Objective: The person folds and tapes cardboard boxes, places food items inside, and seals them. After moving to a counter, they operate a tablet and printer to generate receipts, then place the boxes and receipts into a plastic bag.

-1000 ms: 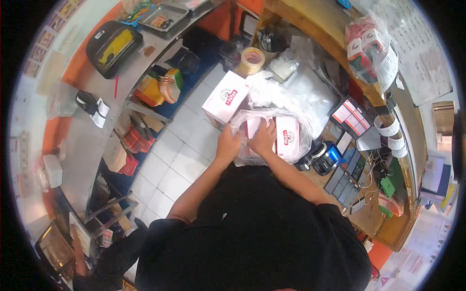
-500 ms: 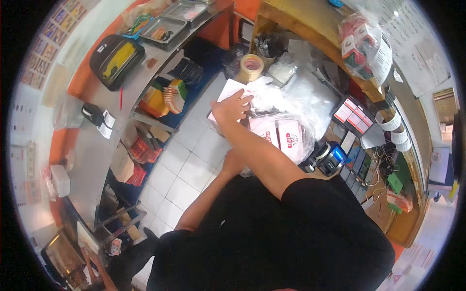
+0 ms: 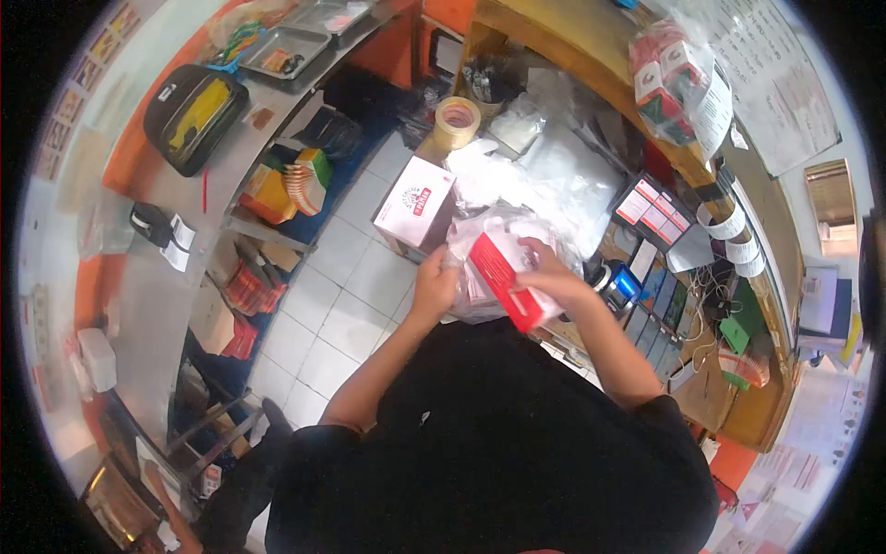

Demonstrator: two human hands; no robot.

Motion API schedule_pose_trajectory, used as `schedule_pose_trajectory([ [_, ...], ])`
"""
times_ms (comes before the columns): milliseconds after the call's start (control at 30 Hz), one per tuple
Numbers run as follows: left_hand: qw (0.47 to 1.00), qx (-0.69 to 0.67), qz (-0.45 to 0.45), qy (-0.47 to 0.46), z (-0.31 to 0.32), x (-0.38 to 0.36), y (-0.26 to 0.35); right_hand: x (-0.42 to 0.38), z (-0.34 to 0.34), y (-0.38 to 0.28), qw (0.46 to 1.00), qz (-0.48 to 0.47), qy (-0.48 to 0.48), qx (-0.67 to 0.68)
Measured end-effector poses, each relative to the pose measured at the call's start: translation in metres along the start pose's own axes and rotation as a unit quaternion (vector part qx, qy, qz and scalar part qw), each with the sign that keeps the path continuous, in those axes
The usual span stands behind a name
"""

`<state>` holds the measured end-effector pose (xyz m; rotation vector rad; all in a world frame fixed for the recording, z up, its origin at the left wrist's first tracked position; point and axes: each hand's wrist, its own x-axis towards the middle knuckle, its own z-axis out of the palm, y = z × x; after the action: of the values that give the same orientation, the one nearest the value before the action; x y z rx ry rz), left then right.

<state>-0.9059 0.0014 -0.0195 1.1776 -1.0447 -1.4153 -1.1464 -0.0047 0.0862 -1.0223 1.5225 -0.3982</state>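
My right hand (image 3: 552,280) grips a red-and-white box (image 3: 503,277), tilted above a clear plastic bag (image 3: 475,226). At the bag's left edge, my left hand (image 3: 436,288) has its fingers closed on the plastic. More pale boxes show partly inside the bag, mostly hidden by the one I hold. Just left of the bag stands a white box (image 3: 411,198) with a red logo on top, touched by neither hand.
Tape rolls (image 3: 456,120) stand behind the white box. A card terminal (image 3: 620,284) and a tablet (image 3: 653,220) lie to the right. Across the tiled floor (image 3: 343,277) runs a metal counter (image 3: 198,217) with a black case (image 3: 196,120). Another person's hand (image 3: 166,499) shows at lower left.
My right hand has left the white box, moved right to the bag, and taken hold of a red-and-white box. My left hand has shifted slightly up along the bag's edge.
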Motion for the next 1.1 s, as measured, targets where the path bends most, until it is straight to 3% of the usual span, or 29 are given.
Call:
schedule_pose_trajectory([
  [67,0.998,0.003,-0.008,-0.058,0.014,-0.005,0.047,0.025,0.02,0.017,0.982,-0.087,0.138,-0.099],
  [133,0.996,0.064,-0.054,-0.039,0.014,-0.007,0.051,0.052,0.034,0.027,0.931,-0.183,0.258,-0.183],
  [167,0.992,0.095,-0.075,-0.027,0.011,-0.006,0.053,0.051,0.035,0.024,0.933,-0.146,0.273,-0.184],
  [233,0.982,0.186,-0.012,-0.004,0.004,0.0,0.054,0.041,0.03,0.029,0.906,-0.127,0.289,-0.282],
  [300,0.989,0.029,-0.115,0.089,0.009,0.002,0.061,0.031,0.024,0.046,0.899,-0.116,0.295,-0.303],
  [433,0.995,0.06,-0.075,0.029,0.014,-0.005,0.079,0.018,0.019,0.047,0.885,-0.026,0.34,-0.316],
  [500,0.995,0.09,-0.03,0.01,0.014,-0.006,0.063,0.014,0.028,0.04,0.859,-0.044,0.395,-0.324],
  [533,0.985,0.161,-0.053,-0.031,0.01,-0.003,0.052,0.013,0.035,0.03,0.844,-0.056,0.421,-0.328],
  [567,0.967,0.232,-0.077,-0.071,0.004,-0.002,0.038,0.013,0.045,0.016,0.84,-0.151,0.454,-0.256],
  [633,0.933,0.307,-0.115,-0.145,0.003,-0.013,0.061,0.036,0.065,0.001,0.897,-0.311,0.308,-0.058],
  [700,0.91,0.37,-0.016,-0.186,-0.007,-0.019,-0.03,0.061,0.103,-0.05,0.877,-0.412,0.236,-0.063],
  [733,0.892,0.4,0.036,-0.207,-0.011,-0.022,-0.062,0.092,0.129,-0.059,0.897,-0.353,0.259,-0.063],
  [767,0.905,0.363,0.026,-0.222,-0.012,-0.029,-0.06,0.121,0.154,-0.066,0.913,-0.291,0.281,-0.061],
  [800,0.915,0.325,0.016,-0.237,-0.011,-0.035,-0.055,0.13,0.172,-0.089,0.942,-0.153,0.292,-0.062],
  [867,0.94,0.255,0.073,-0.214,-0.001,-0.038,-0.025,0.138,0.192,-0.134,0.945,0.128,0.295,-0.061],
  [900,0.949,0.221,0.138,-0.178,0.01,-0.039,0.006,0.163,0.198,-0.123,0.956,0.165,0.239,-0.028],
  [967,0.946,0.203,0.198,-0.155,0.014,-0.036,0.03,0.163,0.205,-0.126,0.951,0.17,0.25,-0.067],
  [1033,0.936,0.243,0.184,-0.175,0.003,-0.037,0.036,0.161,0.205,-0.122,0.951,0.159,0.252,-0.079],
  [1100,0.946,0.276,0.04,-0.164,-0.012,-0.042,0.018,0.155,0.197,-0.123,0.955,0.146,0.252,-0.058],
])
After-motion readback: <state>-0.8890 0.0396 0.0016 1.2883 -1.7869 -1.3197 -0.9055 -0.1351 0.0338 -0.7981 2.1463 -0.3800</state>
